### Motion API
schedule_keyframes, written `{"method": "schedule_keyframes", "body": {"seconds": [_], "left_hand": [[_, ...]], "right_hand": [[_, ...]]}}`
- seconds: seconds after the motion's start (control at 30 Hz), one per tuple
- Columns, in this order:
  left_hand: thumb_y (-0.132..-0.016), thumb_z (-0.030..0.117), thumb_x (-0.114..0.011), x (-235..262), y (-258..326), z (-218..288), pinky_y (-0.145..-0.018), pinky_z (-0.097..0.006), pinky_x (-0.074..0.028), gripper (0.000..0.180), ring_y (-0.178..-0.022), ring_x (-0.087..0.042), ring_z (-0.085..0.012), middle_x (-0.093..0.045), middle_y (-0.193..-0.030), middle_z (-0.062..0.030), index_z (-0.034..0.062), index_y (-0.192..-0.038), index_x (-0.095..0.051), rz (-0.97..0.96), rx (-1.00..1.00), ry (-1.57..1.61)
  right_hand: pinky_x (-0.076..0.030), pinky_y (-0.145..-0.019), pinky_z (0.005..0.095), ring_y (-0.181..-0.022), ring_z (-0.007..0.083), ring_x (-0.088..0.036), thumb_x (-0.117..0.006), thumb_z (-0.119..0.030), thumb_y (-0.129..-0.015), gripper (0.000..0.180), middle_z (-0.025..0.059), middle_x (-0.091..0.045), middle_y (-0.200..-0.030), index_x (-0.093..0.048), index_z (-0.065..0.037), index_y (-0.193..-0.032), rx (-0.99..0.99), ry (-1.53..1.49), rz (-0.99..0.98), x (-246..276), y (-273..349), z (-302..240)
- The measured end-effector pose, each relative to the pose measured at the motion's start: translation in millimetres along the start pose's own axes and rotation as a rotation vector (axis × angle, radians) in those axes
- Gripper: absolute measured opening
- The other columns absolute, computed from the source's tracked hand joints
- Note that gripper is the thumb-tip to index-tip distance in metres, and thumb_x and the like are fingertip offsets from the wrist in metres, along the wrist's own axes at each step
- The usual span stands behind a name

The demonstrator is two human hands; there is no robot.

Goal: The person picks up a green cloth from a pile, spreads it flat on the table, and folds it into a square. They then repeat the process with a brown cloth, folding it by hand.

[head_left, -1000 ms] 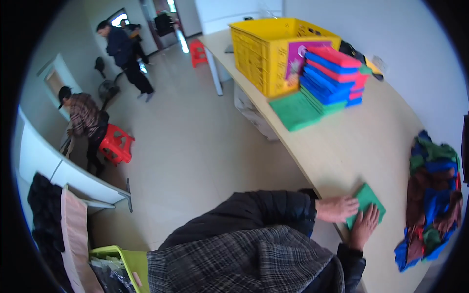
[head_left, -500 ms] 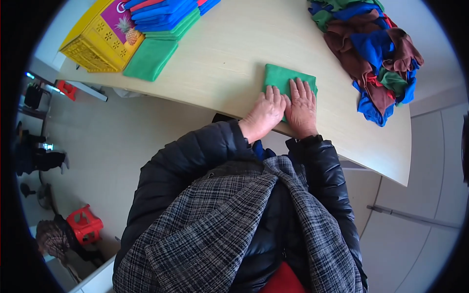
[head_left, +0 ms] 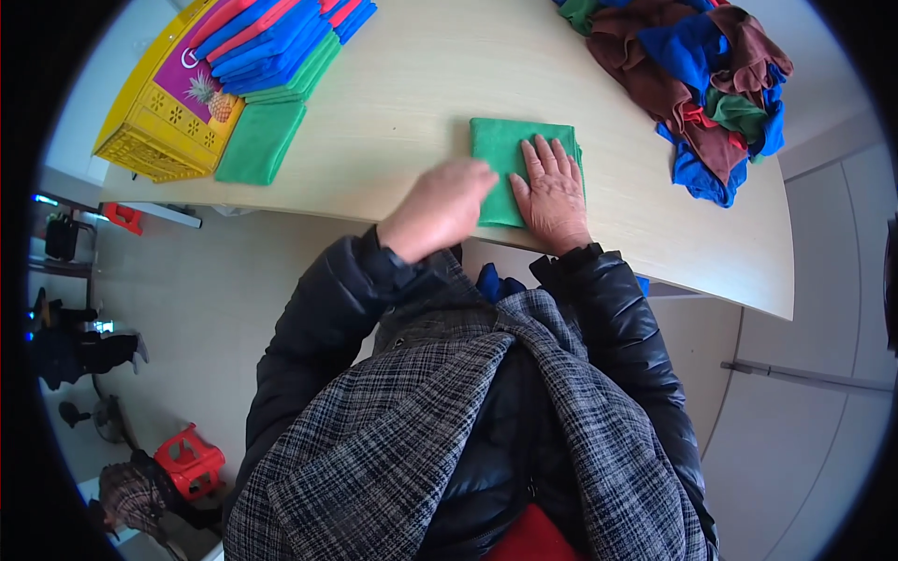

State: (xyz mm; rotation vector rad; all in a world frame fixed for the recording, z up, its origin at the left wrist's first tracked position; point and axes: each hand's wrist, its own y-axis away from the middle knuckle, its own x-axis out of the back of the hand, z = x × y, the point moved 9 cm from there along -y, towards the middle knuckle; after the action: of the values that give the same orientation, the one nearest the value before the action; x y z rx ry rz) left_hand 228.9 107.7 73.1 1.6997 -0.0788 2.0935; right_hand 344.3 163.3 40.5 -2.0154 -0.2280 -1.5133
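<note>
Table (head_left: 402,65): pale wood tone. Cloth (head_left: 498,159), near edge: plain green. Stack (head_left: 276,56), toward left end: red, blue, green layers. Crate (head_left: 150,131), left end: yellow; panel (head_left: 176,82) purple. Heap (head_left: 687,70), toward right end: brown, blue, green, red. Sleeves (head_left: 617,323) show black.

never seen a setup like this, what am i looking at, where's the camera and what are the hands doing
There's no machine here: these are a person's two bare hands, seen from a wide fisheye camera worn on the head, looking down, so straight edges bend near the rim. On the pale table, the right hand lies flat on a folded green cloth. The left hand, blurred, is at that cloth's left side; whether it touches is unclear. Neither hand lifts anything. Up left are a yellow crate and a stack of folded cloths; up right, a crumpled heap of cloths.
</note>
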Motion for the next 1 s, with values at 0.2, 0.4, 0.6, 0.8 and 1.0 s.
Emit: {"method": "schedule_keyframes", "body": {"seconds": [0.2, 0.4, 0.6, 0.8, 1.0], "left_hand": [[-0.101, 0.039, -0.048, -9, -54, -31, -0.119, -0.045, -0.027, 0.056, -0.145, -0.035, -0.0287, -0.040, -0.155, -0.0124, 0.0081, -0.147, -0.044, 0.590, -0.105, -0.093], [-0.104, 0.051, -0.037, -25, -63, -42, -0.121, -0.046, -0.022, 0.064, -0.148, -0.028, -0.0294, -0.034, -0.158, -0.0139, 0.0094, -0.153, -0.036, 0.502, 0.004, -0.147], [-0.098, 0.039, -0.054, -31, -7, -15, -0.119, -0.046, -0.027, 0.060, -0.147, -0.030, -0.0307, -0.037, -0.156, -0.0144, 0.0073, -0.148, -0.043, 0.554, -0.056, -0.034], [-0.083, 0.011, -0.069, -37, 24, -5, -0.115, -0.044, -0.035, 0.058, -0.142, -0.037, -0.0338, -0.042, -0.151, -0.0155, 0.0038, -0.139, -0.052, 0.726, -0.129, 0.197], [-0.081, 0.006, -0.066, -41, 28, -10, -0.114, -0.042, -0.036, 0.056, -0.139, -0.041, -0.0335, -0.044, -0.148, -0.0175, -0.0001, -0.135, -0.053, 0.771, -0.062, 0.219]], "right_hand": [[-0.025, -0.119, 0.0493, -0.143, 0.0365, -0.035, -0.049, -0.040, -0.099, 0.057, 0.0163, -0.043, -0.152, -0.045, -0.007, -0.146, 0.029, 0.010, 0.010, -3, -3, -7], [-0.026, -0.119, 0.0494, -0.143, 0.0362, -0.035, -0.049, -0.041, -0.100, 0.057, 0.0154, -0.042, -0.153, -0.045, -0.007, -0.146, 0.029, -0.012, 0.003, -5, -2, -5], [-0.026, -0.118, 0.0495, -0.143, 0.0365, -0.035, -0.048, -0.042, -0.100, 0.057, 0.0157, -0.042, -0.153, -0.045, -0.008, -0.146, 0.028, 0.019, 0.011, -9, -2, -1], [-0.026, -0.118, 0.0501, -0.143, 0.0371, -0.035, -0.050, -0.042, -0.100, 0.059, 0.0162, -0.042, -0.153, -0.044, -0.008, -0.147, 0.010, 0.029, -0.008, -7, 2, -3], [-0.030, -0.116, 0.0512, -0.140, 0.0389, -0.039, -0.063, -0.030, -0.092, 0.061, 0.0196, -0.043, -0.150, -0.045, -0.006, -0.145, 0.233, -0.186, -0.020, 19, 33, -49]]}}
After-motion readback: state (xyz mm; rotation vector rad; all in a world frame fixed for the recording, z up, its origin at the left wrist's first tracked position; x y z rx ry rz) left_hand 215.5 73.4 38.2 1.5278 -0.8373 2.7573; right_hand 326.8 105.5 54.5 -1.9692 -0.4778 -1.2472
